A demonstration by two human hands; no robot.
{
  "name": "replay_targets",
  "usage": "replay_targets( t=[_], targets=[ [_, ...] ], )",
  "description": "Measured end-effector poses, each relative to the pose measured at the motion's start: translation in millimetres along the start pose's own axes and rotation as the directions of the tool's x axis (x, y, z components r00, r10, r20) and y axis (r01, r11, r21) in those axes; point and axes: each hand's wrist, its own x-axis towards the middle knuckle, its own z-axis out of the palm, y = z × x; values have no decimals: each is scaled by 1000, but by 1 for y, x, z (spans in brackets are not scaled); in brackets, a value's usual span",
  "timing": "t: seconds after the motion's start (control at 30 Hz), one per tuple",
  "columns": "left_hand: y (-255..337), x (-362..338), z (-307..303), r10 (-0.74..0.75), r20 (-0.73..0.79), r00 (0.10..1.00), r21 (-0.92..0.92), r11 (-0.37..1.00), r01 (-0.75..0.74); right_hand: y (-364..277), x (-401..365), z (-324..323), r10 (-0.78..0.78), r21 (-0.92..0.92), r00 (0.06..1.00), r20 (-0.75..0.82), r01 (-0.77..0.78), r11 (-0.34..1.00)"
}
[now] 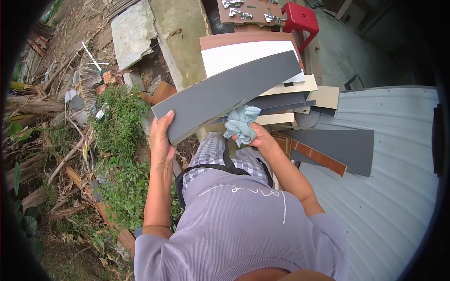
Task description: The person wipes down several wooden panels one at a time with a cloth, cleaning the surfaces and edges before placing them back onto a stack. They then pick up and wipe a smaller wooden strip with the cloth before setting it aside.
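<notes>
A long dark grey board (pixel 225 93) slants up from the left, across the middle of the view. Its near left end is gripped by my left hand (pixel 161 136), thumb on the upper face and fingers hidden beneath. My right hand (pixel 255 136) is closed on a crumpled light blue cloth (pixel 242 125), close to the board's lower edge. Under and beyond the board's far end lie a white panel (pixel 248 56) and a stack of cream and grey boards (pixel 300 84).
A red stool (pixel 301 21) stands at the top right, beside a brown panel with metal hinges (pixel 248 11). On the right lie a grey board (pixel 347 145) and corrugated metal sheeting (pixel 384 196). Green plants (pixel 119 122) and wood debris (pixel 35 105) are at left.
</notes>
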Motion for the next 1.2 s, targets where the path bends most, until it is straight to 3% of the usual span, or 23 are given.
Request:
replay_targets(
  t=[0.07, 0.13, 0.2, 0.33, 0.4, 0.5, 0.53, 0.6, 0.7, 0.77, 0.8, 0.87, 0.9, 0.97, 1.0, 1.07, 1.2],
  targets=[
    [-15, 33, 11, -7, 62, 998, -52, 999, 11, -19, -22, -24, -151, -3, 983, -107, 152, 988],
    [-31, 65, 25, -29, 226, 974, -183, 981, 71, -28, -53, -46, -243, -44, 955, -170, 239, 970],
    [-53, 107, 27, -65, 270, 961, -224, 966, 128, -27, -81, -62, -359, 45, 875, -324, 393, 918],
    [-91, 177, 38, -139, 384, 913, -288, 921, 261, -7, -127, -83, -470, 45, 777, -418, 535, 844],
    [-112, 207, 43, -146, 379, 914, -296, 916, 269, 10, -144, -91, -576, 68, 691, -436, 664, 745],
    [-142, 251, 44, -156, 387, 909, -297, 912, 283, 34, -165, -110, -573, 208, 626, -529, 750, 628],
    [-147, 262, 43, -159, 404, 901, -290, 912, 291, 42, -168, -113, -576, 206, 621, -532, 755, 623],
    [-150, 282, 35, -206, 430, 879, -232, 916, 328, 58, -173, -116, -574, 171, 523, -629, 814, 555],
    [-172, 320, 17, -234, 454, 859, -131, 937, 324, 88, -186, -142, -579, 156, 500, -644, 827, 540],
    [-176, 348, 22, -118, 195, 974, 154, 984, 89, 76, -176, -140, -606, 140, 485, -631, 839, 525],
    [-171, 363, 27, -113, 207, 972, 146, 986, 83, 81, -177, -139, -595, 136, 465, -655, 847, 513],
    [-185, 373, 20, -218, 21, 976, 326, 924, 200, 108, -189, -150, -549, 147, 431, -716, 862, 486],
    [-198, 377, 16, -255, 14, 967, 349, 908, 234, 122, -196, -164, -520, 150, 416, -746, 866, 477],
    [-210, 395, 20, -184, -188, 965, 434, 866, 249, 133, -198, -183, -583, 154, 419, -696, 880, 449],
    [-204, 396, 28, -173, -182, 968, 427, 873, 237, 133, -198, -182, -529, 206, 442, -724, 871, 446],
    [-200, 386, 30, -48, -270, 962, 715, 659, 234, 136, -198, -182, -504, 229, 466, -727, 857, 462],
    [-219, 392, 25, -95, -248, 964, 635, 736, 236, 134, -205, -181, -452, 242, 466, -760, 850, 468]
  ],
)
